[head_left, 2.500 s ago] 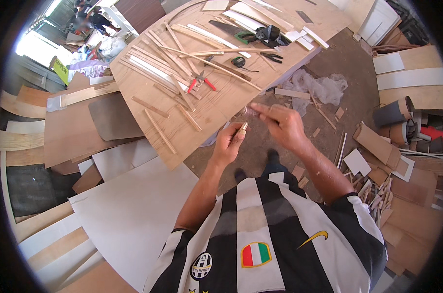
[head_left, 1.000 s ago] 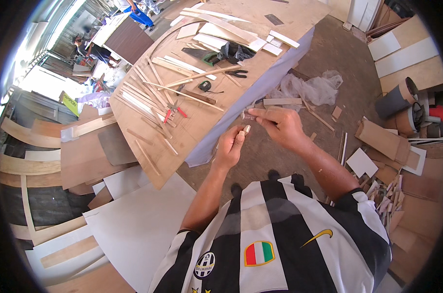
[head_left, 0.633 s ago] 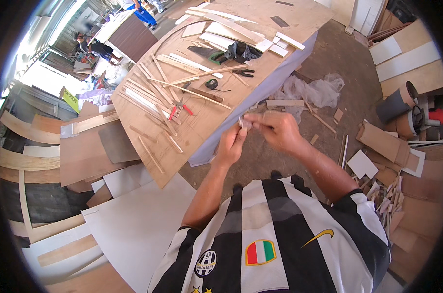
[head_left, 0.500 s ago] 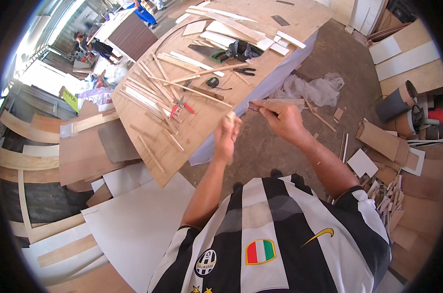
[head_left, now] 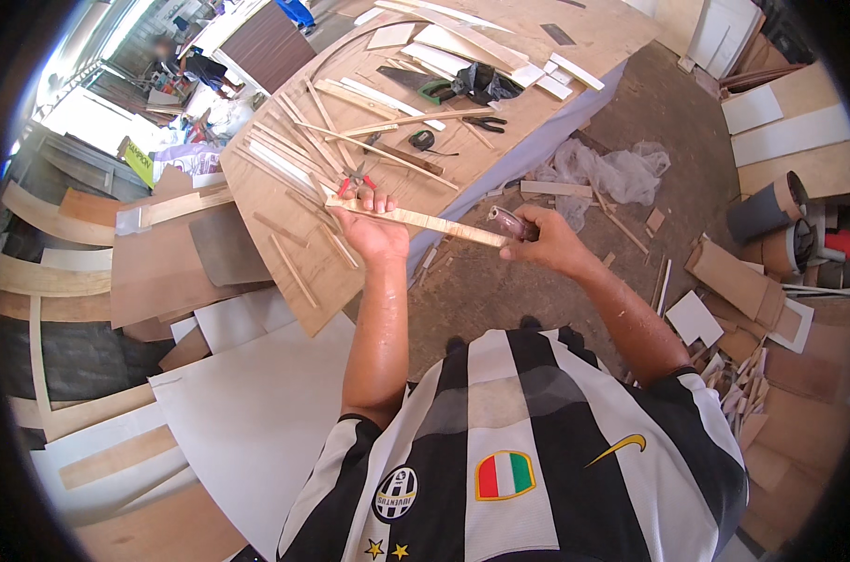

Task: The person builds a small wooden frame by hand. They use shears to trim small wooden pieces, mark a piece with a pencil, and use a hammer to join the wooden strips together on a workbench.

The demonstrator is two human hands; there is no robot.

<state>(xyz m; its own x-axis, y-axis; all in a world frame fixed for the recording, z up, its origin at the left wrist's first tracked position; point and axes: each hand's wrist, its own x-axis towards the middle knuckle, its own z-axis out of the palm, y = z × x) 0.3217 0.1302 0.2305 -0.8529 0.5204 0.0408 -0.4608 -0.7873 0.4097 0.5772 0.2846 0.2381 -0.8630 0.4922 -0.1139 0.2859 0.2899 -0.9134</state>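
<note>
The left hand (head_left: pixel 373 229) curls its fingers around one end of a thin wooden strip (head_left: pixel 416 218), held level above the edge of the plywood table (head_left: pixel 303 281); the right hand (head_left: pixel 542 245) is closed around a dark handled tool (head_left: pixel 511 223) touching the strip's other end

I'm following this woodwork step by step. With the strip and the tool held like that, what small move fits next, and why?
Probably draw the brown-handled tool in the right hand along the thin wood strip: the left hand already steadies its far end, and the tool meets its near end.
</note>
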